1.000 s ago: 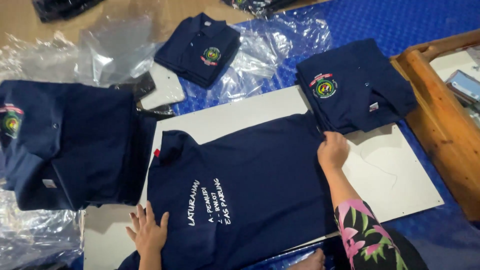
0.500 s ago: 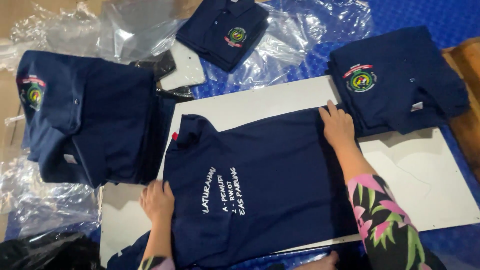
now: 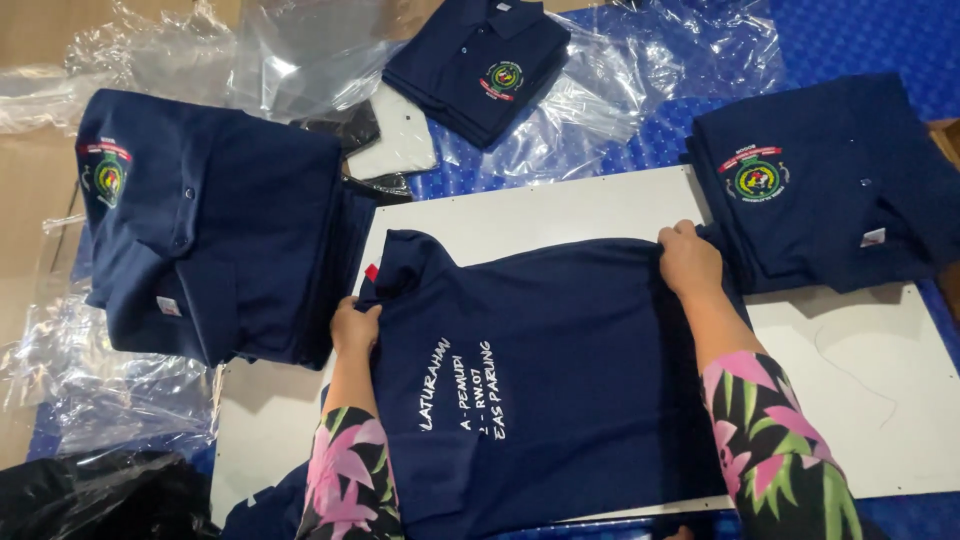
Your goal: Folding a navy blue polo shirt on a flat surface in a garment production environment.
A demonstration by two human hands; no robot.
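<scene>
Left hand (image 3: 355,328) lies on the navy polo shirt (image 3: 560,370) near its collar end, fingers curled over the cloth edge just below the small red tag; it looks to be pinching the fabric, though the fingertips are hidden, so I cannot tell for sure. The right hand (image 3: 688,262) rests at the shirt's far edge, fingers bent down over the cloth and gripping it there. The shirt itself is spread back-up on the white board (image 3: 860,400), white lettering showing, between the two hands, with both flowered sleeves reaching across it from below.

Compared with half a second ago, the left hand has moved up from the shirt's lower left corner to the collar end, while the right hand has stayed at the same far edge.

Counted: one shirt under the hands; three other lots of folded navy shirts with round chest badges, namely a stack at the left (image 3: 200,220), a folded one at the top on clear plastic bags (image 3: 480,65), and a stack at the right (image 3: 820,180) just beside the right hand. Two hands, one board.
</scene>
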